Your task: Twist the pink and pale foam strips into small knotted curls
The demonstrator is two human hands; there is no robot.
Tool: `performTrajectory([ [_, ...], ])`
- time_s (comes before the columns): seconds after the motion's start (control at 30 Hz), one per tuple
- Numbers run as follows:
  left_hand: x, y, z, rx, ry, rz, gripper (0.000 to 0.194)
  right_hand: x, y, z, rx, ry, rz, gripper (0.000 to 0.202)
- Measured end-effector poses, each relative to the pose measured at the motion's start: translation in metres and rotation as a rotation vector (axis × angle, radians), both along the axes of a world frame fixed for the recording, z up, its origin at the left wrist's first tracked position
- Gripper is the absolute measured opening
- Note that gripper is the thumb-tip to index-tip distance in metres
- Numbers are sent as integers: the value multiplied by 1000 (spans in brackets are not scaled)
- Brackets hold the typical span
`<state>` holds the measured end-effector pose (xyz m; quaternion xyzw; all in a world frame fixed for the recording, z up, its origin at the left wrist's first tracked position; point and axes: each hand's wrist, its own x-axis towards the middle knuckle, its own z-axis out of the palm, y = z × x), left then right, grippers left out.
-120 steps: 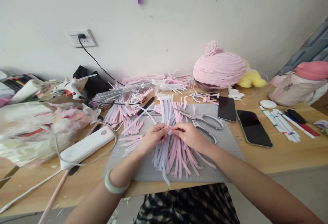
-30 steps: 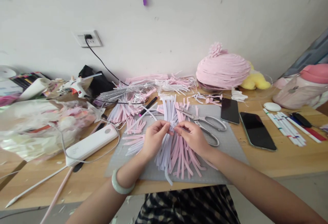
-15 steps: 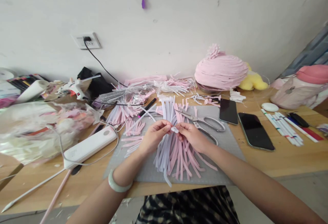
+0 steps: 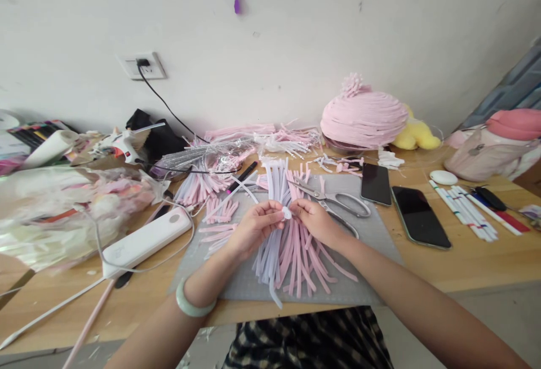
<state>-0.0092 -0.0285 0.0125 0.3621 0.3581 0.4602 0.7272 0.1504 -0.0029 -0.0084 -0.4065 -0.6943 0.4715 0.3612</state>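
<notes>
Over the middle of the grey cutting mat (image 4: 363, 267), a small curled piece of whitish pipe cleaner (image 4: 287, 213) sits between my two hands. My left hand (image 4: 258, 227) pinches it with thumb and forefinger. The fingertips of my right hand (image 4: 316, 221) are closed at its other side, touching it. Beneath them, pale lavender pipe cleaners (image 4: 267, 267) and pink pipe cleaners (image 4: 298, 270) fan out towards the front edge. Metal scissors (image 4: 346, 204) lie partly open just beyond my right hand, their blades resting over the pink pieces.
Two phones (image 4: 420, 217) and several white markers (image 4: 469, 211) lie at right. A pink wrapped dome (image 4: 363, 118) stands behind. On the left are a white power bank-like box (image 4: 146, 242) with a cable, a plastic bag (image 4: 38, 217) and a glue gun (image 4: 127, 146).
The whitish piece has turned slightly and now looks like a rounder curl. My left fingers have shifted a little around it; the right fingers have drawn slightly back towards its edge.
</notes>
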Motion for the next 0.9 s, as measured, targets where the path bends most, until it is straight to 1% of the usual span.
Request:
performTrajectory([
  [0.07,0,-1,2,50,38,-11,18,3,3,1,150,-53,-13,25],
  [0.13,2,-3,4,121,88,0,19,5,5,1,208,-54,-13,21],
  [0.23,6,-6,3,213,147,14,23,5,6,-1,174,28,-18,16],
  [0.33,9,-7,-3,262,187,-40,27,2,4,-4,146,74,9,12],
  [0.47,9,-7,-12,299,243,-83,38,-1,1,-6,220,23,49,13],
  [0.6,8,-7,-14,324,267,-90,28,-1,0,-6,274,-18,47,12],
  [0.63,9,-7,-13,325,269,-80,26,-1,0,-5,285,-18,20,11],
  [0.7,10,-7,-12,321,265,-36,24,-1,-1,-2,311,5,-92,10],
  [0.77,10,-6,-11,313,265,40,24,-1,-3,2,304,55,-230,13],
  [0.8,10,-5,-12,309,273,89,24,-1,-5,4,271,86,-266,15],
  [0.83,10,-4,-13,307,287,138,25,-1,-7,7,215,115,-263,17],
  [0.9,9,-3,-15,307,330,221,27,-2,-10,11,74,161,-171,19],
])
